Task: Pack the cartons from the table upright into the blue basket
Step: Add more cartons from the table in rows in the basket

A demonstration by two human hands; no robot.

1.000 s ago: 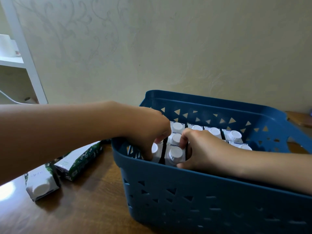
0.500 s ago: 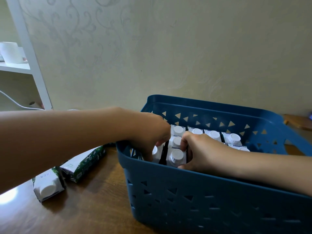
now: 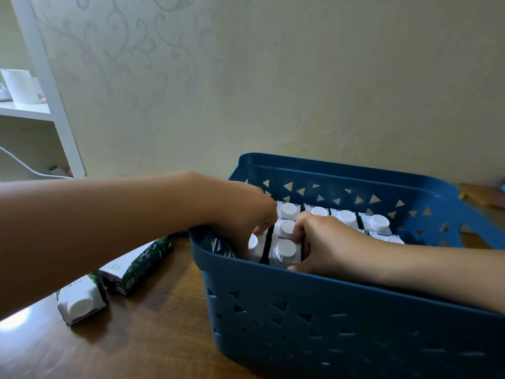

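The blue basket (image 3: 314, 318) stands on the brown table and holds several upright white-capped cartons (image 3: 344, 216). My left hand (image 3: 240, 214) reaches over the basket's left rim and is shut on the near-left carton (image 3: 254, 246), its fingers down beside it. My right hand (image 3: 325, 242) comes in from the right and presses its fingers against the neighbouring front carton (image 3: 284, 251). Two more cartons lie on their sides on the table left of the basket: a white-topped one (image 3: 79, 302) and a green-patterned one (image 3: 139, 262).
A white shelf unit (image 3: 41, 110) with a paper roll stands at the far left against the patterned wall. A wooden object (image 3: 483, 195) sits behind the basket at the right. Bare tabletop (image 3: 123, 337) lies in front of the lying cartons.
Both hands stay inside the basket on the front cartons, barely shifting. The camera has drifted, so the basket and the lying cartons sit slightly further right in the frame.
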